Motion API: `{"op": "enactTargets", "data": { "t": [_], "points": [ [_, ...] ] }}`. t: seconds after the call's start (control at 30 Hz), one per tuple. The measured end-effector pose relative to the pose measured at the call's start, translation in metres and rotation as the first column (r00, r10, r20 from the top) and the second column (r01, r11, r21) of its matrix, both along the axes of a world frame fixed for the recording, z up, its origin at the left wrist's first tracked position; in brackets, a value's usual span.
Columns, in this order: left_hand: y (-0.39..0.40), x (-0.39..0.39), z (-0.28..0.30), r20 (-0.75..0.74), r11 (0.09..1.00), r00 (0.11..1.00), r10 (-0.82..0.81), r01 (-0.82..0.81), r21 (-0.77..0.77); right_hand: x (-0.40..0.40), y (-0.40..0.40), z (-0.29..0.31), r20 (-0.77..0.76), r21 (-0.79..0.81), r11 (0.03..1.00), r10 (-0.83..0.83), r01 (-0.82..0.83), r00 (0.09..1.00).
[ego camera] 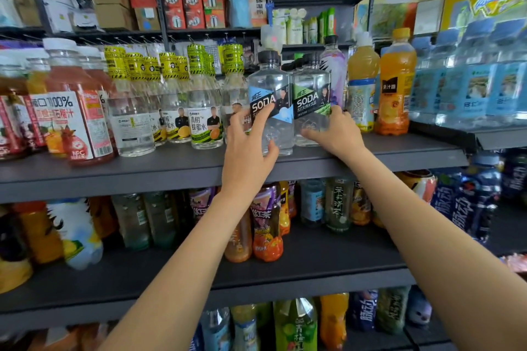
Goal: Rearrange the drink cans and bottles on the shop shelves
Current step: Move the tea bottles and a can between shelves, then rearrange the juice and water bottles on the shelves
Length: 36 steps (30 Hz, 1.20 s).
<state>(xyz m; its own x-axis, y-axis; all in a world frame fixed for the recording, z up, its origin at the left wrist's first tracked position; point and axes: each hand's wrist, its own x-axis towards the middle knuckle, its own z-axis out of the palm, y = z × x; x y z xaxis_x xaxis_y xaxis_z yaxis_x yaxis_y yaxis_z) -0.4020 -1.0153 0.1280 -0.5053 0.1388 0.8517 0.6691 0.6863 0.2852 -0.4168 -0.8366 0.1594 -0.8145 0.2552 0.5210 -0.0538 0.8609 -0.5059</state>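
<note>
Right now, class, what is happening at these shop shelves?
A person stands at the drink shelves with both arms stretched out to the upper shelf. The left hand curls its fingers round a clear SODA bottle with a blue label. The right hand grips the neighbouring SODA bottle with a green label. Both bottles stand upright, side by side near the shelf's front edge, with yellow-capped water bottles to their left and orange juice bottles to their right.

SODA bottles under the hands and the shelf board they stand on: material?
Blue-label SODA bottle and green-label SODA bottle: clear glossy plastic by the look, see-through walls, black screw caps, printed film labels. Shelf board: likely painted metal, matte dark grey, folded front lip.
</note>
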Motion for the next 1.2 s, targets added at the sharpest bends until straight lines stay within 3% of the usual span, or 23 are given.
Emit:
{"op": "enactTargets", "data": {
  "t": [0.2, 0.37, 0.5, 0.6, 0.77, 0.93, 1.1, 1.2],
  "points": [
    [-0.007, -0.003, 0.005, 0.039, 0.995, 0.995, -0.095, 0.095, 0.004, 0.006, 0.002, 0.001, 0.009, 0.037, 0.999, -0.014, 0.013, 1.0],
    [-0.003, 0.002, 0.001, -0.021, 0.998, 0.998, -0.056, 0.056, -0.015, 0.013, 0.002, -0.001, -0.012, 0.032, 0.999, -0.005, 0.005, 1.0],
    [0.009, 0.006, -0.006, -0.096, 0.998, 0.994, 0.059, -0.059, -0.001, 0.026, 0.003, -0.017, -0.247, -0.052, 0.999, -0.009, -0.004, 0.969],
    [0.026, 0.013, -0.01, -0.187, 0.998, 0.982, 0.033, -0.042, -0.04, 0.037, 0.019, -0.024, -0.37, -0.103, 0.992, 0.028, -0.071, 0.929],
    [0.087, 0.013, 0.009, -0.187, 0.984, 0.98, -0.064, 0.031, -0.177, 0.032, 0.096, 0.002, -0.291, -0.152, 0.984, -0.134, 0.093, 0.947],
    [0.124, -0.003, 0.01, -0.043, 0.942, 0.986, 0.158, -0.164, -0.292, 0.003, 0.137, 0.025, -0.219, -0.089, 0.994, -0.087, 0.069, 0.972],
    [0.122, -0.005, 0.011, -0.011, 0.946, 0.981, 0.193, -0.189, -0.262, -0.025, 0.144, 0.022, -0.233, -0.252, 0.968, -0.061, 0.001, 0.971],
    [0.122, -0.005, 0.011, -0.027, 0.951, 0.982, 0.188, -0.188, -0.243, -0.032, 0.148, 0.016, -0.206, -0.231, 0.972, -0.083, 0.034, 0.975]
  ]
}}
